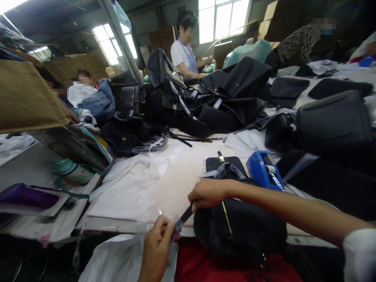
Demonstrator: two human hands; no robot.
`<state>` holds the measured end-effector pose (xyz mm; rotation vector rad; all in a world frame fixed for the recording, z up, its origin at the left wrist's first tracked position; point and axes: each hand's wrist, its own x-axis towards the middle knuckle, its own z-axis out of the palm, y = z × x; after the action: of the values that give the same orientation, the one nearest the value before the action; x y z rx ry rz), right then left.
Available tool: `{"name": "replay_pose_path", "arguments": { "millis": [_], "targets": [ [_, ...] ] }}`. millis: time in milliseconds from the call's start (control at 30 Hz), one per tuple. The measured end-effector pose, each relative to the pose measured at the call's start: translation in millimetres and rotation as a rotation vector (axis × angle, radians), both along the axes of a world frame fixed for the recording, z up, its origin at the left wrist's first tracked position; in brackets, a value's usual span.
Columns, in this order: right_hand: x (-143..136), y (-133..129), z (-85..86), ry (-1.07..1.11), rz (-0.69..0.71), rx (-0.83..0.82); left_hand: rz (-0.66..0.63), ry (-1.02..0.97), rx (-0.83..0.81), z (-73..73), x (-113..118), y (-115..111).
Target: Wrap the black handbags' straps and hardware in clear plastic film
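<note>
A short black strap (186,215) is stretched between my two hands. My left hand (158,243) pinches its lower end, where clear plastic film is wrapped around it. Higher up, my right hand (210,193) is closed on the same strap, just over the black backpack (245,225). The backpack lies at the table's front edge, with a gold zipper down its side and a flap with a gold clasp at its far end. Past my right forearm sits a blue tape dispenser (261,169).
Black bags (235,82) are heaped across the back of the white-covered table (164,184). A large black bag (335,121) stands at the right. On the left are a purple pouch (32,197) and a bottle (73,171). One person (188,58) works behind the heap.
</note>
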<state>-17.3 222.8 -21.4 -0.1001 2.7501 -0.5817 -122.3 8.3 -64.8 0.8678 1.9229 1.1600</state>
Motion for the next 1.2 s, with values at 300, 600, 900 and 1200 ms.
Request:
{"name": "replay_pose_path", "arguments": {
  "millis": [300,600,900,1200],
  "targets": [
    [4.5,7.1,-10.6,0.009,0.042,-0.113,-0.038,-0.025,0.009,-0.9,-0.9,8.5],
    [13.8,17.3,-22.3,-0.012,-0.02,-0.087,-0.151,0.24,-0.02,-5.4,4.5,37.2],
    [33.9,43.5,-22.8,0.06,-0.158,-0.119,-0.208,0.278,-0.043,-1.4,5.7,67.7],
    [49.3,61.6,-28.4,0.115,-0.239,-0.296,-0.388,0.779,-0.17,0.2,7.1,84.4]
  ]
}}
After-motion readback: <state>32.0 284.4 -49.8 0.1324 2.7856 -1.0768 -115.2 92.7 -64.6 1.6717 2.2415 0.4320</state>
